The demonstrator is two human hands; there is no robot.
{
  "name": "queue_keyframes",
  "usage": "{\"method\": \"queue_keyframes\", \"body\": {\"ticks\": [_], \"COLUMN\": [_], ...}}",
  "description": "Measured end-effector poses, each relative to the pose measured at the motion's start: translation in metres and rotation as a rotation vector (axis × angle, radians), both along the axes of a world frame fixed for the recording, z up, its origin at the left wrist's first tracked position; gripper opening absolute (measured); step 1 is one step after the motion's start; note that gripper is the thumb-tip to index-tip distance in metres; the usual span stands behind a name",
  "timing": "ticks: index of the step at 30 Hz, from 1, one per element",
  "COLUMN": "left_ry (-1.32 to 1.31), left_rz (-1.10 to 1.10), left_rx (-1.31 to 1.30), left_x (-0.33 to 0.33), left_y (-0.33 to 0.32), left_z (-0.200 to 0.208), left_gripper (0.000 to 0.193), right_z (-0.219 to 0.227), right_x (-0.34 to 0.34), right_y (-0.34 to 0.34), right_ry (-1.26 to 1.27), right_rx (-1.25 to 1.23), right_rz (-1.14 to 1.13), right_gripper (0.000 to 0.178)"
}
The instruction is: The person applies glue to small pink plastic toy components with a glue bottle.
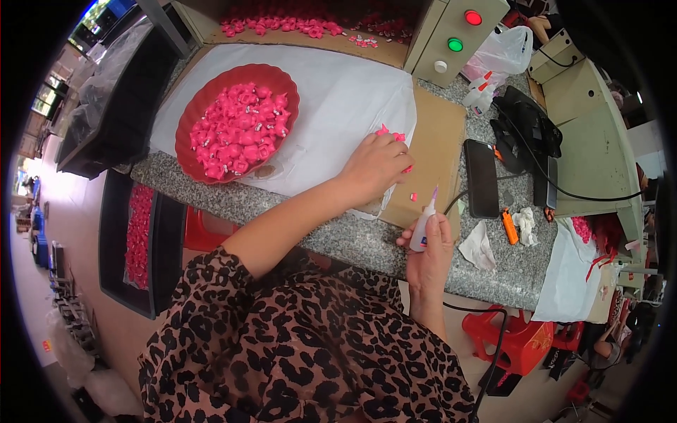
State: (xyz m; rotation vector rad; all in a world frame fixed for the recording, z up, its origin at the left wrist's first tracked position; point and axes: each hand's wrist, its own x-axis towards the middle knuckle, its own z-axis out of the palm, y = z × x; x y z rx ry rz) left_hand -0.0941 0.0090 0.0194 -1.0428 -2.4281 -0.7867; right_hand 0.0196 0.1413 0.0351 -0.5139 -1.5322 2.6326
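Left hand [375, 163]: rested palm-down on the white sheet [338, 92] at its right edge, fingers curled over small pink pieces [390, 132]; whether pinched or merely covered could not be told. One more pink piece [413, 197] lay just beside, on the cardboard [437, 134].

Right hand [431, 243]: raised over the near edge of the granite counter [211, 194], fingers clenched around a small white glue bottle [423, 229], nozzle tilted up and toward the left hand.

Red scalloped bowl [192, 116]: placed on the white sheet, well apart to the left of the left hand, filled with pink flower-shaped pieces [240, 130].

Further pink pieces: heaped along the far edge of the bench [282, 25]; also gathered in a black tray [113, 240] below the counter on the left.

Right of the cardboard: dark phone [482, 178] lying flat, crumpled tissue [478, 247], orange lighter [510, 227]. Behind: beige control box [441, 39] with red and green lamps; two glue bottles [479, 95] near it.
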Motion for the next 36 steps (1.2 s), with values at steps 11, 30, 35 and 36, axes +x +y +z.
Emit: {"method": "queue_keyframes", "body": {"ticks": [11, 30, 35, 36], "left_ry": [-1.111, -0.536, -0.528, -0.529], "left_rz": [-0.214, 0.072, 0.093, 0.092], "left_rx": [0.638, 0.690, 0.683, 0.684], "left_x": [0.052, 0.080, 0.081, 0.081], "left_y": [-0.016, -0.026, -0.026, -0.026], "left_z": [0.008, -0.011, -0.008, -0.008], "left_gripper": [0.015, 0.019, 0.019, 0.019], "right_z": [0.001, -0.014, -0.013, -0.013], "right_x": [-0.006, 0.013, 0.015, 0.016], "right_y": [0.003, -0.013, -0.009, -0.008], "right_ry": [0.056, 0.414, 0.492, 0.497], "right_rx": [-0.316, 0.432, 0.631, 0.675], "right_rz": [0.019, -0.085, -0.043, -0.033], "right_gripper": [0.023, 0.015, 0.015, 0.015]}}
